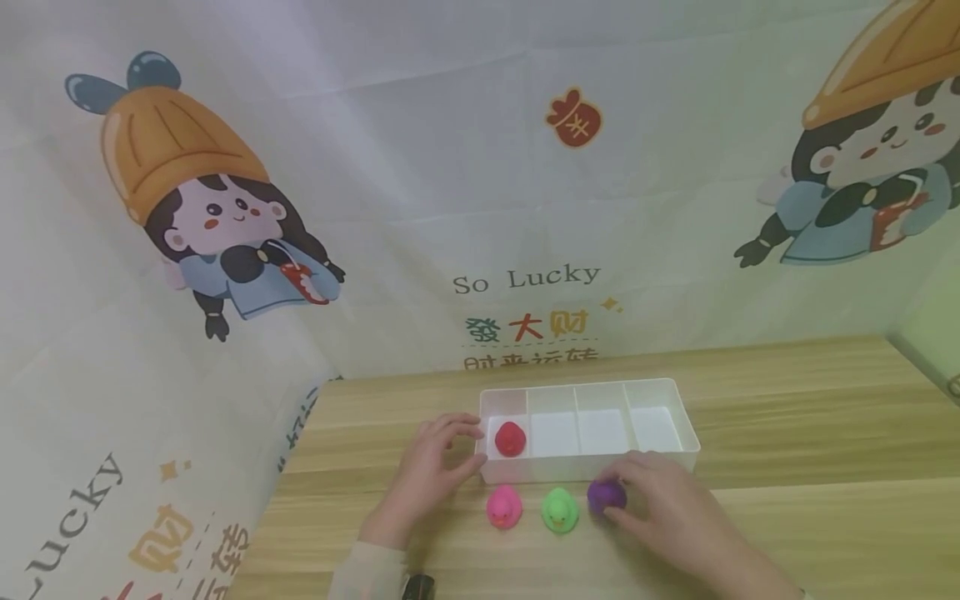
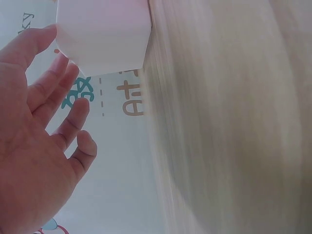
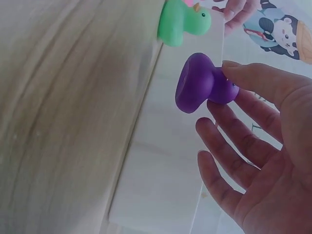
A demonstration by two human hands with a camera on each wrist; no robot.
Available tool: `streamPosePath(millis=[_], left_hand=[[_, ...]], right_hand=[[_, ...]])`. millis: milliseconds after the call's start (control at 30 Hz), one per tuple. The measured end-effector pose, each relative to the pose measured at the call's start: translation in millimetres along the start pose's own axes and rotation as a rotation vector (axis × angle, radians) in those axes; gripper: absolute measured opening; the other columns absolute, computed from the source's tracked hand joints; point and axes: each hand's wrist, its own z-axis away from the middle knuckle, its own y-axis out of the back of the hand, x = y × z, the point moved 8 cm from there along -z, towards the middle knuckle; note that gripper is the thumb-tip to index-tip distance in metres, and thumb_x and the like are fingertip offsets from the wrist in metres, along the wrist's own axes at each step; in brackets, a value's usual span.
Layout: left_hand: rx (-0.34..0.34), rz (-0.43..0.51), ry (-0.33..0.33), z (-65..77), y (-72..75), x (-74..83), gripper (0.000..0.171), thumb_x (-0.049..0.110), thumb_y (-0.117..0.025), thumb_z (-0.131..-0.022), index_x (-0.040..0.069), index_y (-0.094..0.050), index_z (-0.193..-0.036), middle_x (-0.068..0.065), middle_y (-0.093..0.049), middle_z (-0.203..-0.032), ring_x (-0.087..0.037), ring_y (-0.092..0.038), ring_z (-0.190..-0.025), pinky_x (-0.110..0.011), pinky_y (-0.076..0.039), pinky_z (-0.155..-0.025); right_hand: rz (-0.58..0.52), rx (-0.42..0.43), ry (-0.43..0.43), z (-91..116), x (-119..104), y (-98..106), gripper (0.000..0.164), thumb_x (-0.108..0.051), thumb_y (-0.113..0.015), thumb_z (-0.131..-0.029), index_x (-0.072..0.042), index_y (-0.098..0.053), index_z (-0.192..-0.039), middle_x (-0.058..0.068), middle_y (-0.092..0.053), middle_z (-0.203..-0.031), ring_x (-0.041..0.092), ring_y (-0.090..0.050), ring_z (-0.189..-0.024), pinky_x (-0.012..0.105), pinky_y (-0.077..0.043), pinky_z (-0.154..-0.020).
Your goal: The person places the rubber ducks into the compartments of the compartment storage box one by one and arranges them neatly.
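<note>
My right hand (image 1: 663, 504) pinches a purple toy duck (image 3: 197, 85) between thumb and fingers. In the right wrist view the duck's flat base shows clear of the tabletop, in front of the tray's long side. My left hand (image 1: 435, 458) has its fingertips right at the left end of the white divided tray (image 1: 592, 468), fingers loosely spread, with nothing in its palm. A red toy duck (image 1: 510, 439) sits in the tray's leftmost compartment. Before the tray stand a pink duck (image 1: 504, 507) and a green duck (image 1: 559, 511), side by side, left of the purple one.
The tray's other compartments, to the right of the red duck, hold nothing. A small black object (image 1: 418, 587) lies by the left sleeve at the bottom edge. Behind the wooden table (image 1: 810, 417) hangs a printed cloth (image 1: 405, 167), which also covers the left side.
</note>
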Motion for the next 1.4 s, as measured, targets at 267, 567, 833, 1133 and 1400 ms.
streamPosePath(millis=[267, 567, 833, 1133, 1400], left_hand=[[-0.01, -0.005, 0.011, -0.5, -0.4, 0.1, 0.028, 0.032, -0.067, -0.077, 0.024, -0.058, -0.102, 0.015, -0.045, -0.12, -0.007, -0.038, -0.107, -0.031, -0.041, -0.083], [-0.018, -0.018, 0.0, -0.6, -1.7, -0.2, 0.028, 0.035, -0.066, -0.078, 0.024, -0.058, -0.103, 0.014, -0.045, -0.121, -0.009, -0.038, -0.108, -0.032, -0.041, -0.083], [-0.011, -0.013, -0.004, -0.2, -2.8, -1.6, 0.029, 0.033, -0.066, -0.078, 0.023, -0.058, -0.103, 0.012, -0.046, -0.121, -0.01, -0.038, -0.108, -0.032, -0.041, -0.083], [-0.018, -0.002, 0.002, 0.8, -3.9, -0.1, 0.029, 0.036, -0.065, -0.078, 0.024, -0.057, -0.104, 0.013, -0.045, -0.122, -0.01, -0.038, -0.108, -0.033, -0.04, -0.084], [0.001, -0.018, -0.003, 0.8, -0.7, 2.2, 0.029, 0.036, -0.065, -0.078, 0.023, -0.058, -0.103, 0.011, -0.046, -0.122, -0.009, -0.039, -0.107, -0.033, -0.041, -0.082]], right_hand=[[0.015, 0.024, 0.006, -1.5, -3.1, 6.9, 0.032, -0.032, -0.075, -0.066, -0.032, -0.06, -0.095, -0.023, -0.053, -0.087, 0.002, -0.049, -0.08, 0.026, -0.043, -0.07], [-0.025, 0.084, 0.062, -3.2, -9.3, 14.6, 0.033, -0.03, -0.074, -0.068, -0.03, -0.06, -0.098, -0.022, -0.054, -0.095, 0.002, -0.048, -0.086, 0.026, -0.044, -0.072], [-0.032, 0.137, 0.096, -6.3, -16.4, 20.7, 0.035, -0.027, -0.075, -0.066, -0.029, -0.06, -0.098, -0.023, -0.054, -0.098, 0.0, -0.048, -0.088, 0.025, -0.044, -0.074], [-0.042, 0.146, 0.077, -8.7, -16.5, 22.2, 0.034, -0.027, -0.074, -0.068, -0.026, -0.06, -0.099, -0.019, -0.054, -0.1, 0.001, -0.047, -0.091, 0.025, -0.044, -0.075], [-0.071, 0.136, 0.071, -13.0, -16.7, 20.2, 0.033, -0.026, -0.073, -0.069, -0.025, -0.06, -0.1, -0.016, -0.055, -0.101, 0.004, -0.048, -0.092, 0.026, -0.044, -0.077]])
